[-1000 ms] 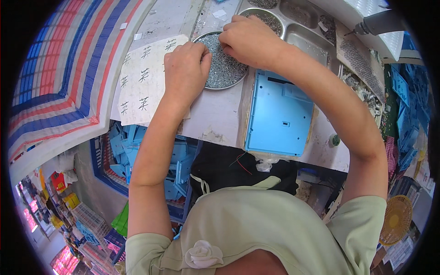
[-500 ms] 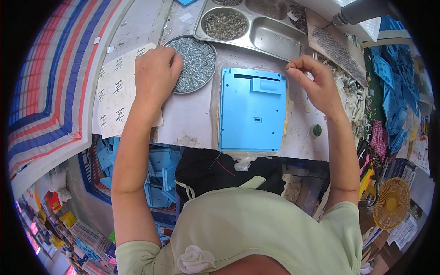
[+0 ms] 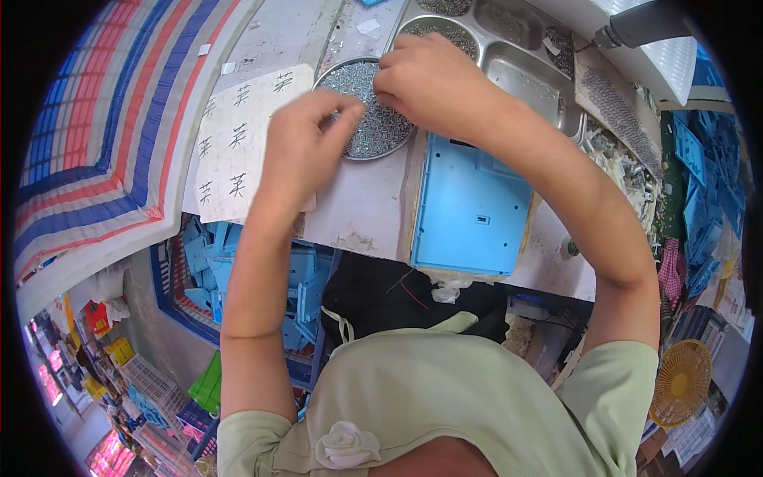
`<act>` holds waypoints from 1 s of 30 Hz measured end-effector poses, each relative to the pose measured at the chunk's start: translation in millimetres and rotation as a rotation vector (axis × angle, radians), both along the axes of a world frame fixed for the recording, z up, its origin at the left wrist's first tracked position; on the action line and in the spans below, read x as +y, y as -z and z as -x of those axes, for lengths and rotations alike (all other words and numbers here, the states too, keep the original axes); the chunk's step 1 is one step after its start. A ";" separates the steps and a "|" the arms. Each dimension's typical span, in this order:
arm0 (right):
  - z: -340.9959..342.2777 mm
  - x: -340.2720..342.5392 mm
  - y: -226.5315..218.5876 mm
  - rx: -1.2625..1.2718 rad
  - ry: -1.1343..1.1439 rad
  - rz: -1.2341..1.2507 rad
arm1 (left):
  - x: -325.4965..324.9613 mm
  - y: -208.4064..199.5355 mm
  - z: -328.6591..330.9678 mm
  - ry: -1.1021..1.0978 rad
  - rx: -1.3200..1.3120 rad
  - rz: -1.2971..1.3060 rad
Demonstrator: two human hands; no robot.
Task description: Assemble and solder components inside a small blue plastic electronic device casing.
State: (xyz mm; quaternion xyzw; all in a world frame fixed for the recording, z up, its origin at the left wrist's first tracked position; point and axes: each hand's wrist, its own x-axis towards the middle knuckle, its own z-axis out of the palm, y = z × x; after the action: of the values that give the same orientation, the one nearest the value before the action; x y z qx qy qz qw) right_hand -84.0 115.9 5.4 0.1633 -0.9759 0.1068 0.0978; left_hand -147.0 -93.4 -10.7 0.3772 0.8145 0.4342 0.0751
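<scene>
light: bright, even daylight | shadows: soft, faint under hands [image 3: 366, 119] on pale grey counter [image 3: 358, 215] | glare: none | distortion: strong fisheye, black rim | focus: sharp centre, edges soft

a small assembly workshop: a worn workbench [image 3: 362, 215] with a metal tray [image 3: 548, 87] of screws, blue plastic panels [image 3: 473, 207] and bins of blue parts [image 3: 699, 183].

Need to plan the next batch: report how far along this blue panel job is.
Done: one blue plastic panel lies flat at the bench edge. In hand: both the left hand and the right hand are over the round dish of small screws, fingers pinching at them; whether one is held cannot be told. Left: no screws show in the panel, and more blue parts lie below the bench.
</scene>
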 end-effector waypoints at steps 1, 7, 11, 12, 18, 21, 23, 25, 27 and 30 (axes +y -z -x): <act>3.8 -0.5 -1.1 0.011 0.007 -0.061 | 0.1 -0.9 -8.9 0.048 -0.053 -0.028; -67.5 38.4 -33.7 0.016 0.132 0.320 | 25.1 -1.9 -46.2 0.269 -0.117 -0.027; -127.4 66.0 -38.8 -0.052 0.272 0.194 | 36.7 -1.6 -45.7 0.329 0.127 0.077; -134.2 68.4 -35.4 -0.072 0.283 0.197 | 37.4 -1.2 -45.1 0.336 0.160 0.090; -142.3 73.8 -30.6 -0.116 0.269 0.173 | 40.0 -4.0 -48.6 0.313 0.174 0.123; -133.9 71.4 -31.7 -0.147 0.257 0.097 | 39.1 1.7 -52.3 0.289 0.170 0.081; -127.5 70.6 -30.5 -0.189 0.245 0.023 | 37.6 5.3 -52.8 0.287 0.121 0.063; -122.4 74.3 -31.9 -0.205 0.187 -0.001 | 35.1 7.8 -52.1 0.303 0.032 0.065; -117.0 79.3 -35.7 -0.270 0.166 0.021 | 31.8 0.4 -48.1 0.353 -0.089 0.089; -100.5 80.2 -45.7 -0.367 0.234 0.117 | 22.4 -6.5 -27.2 0.224 0.043 0.067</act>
State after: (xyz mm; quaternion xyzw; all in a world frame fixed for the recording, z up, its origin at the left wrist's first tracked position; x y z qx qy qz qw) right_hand 16.5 196.0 51.1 0.0209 -0.9818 0.1789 -0.0603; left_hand -119.8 -71.0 -4.2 0.4725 0.7828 0.3873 0.1182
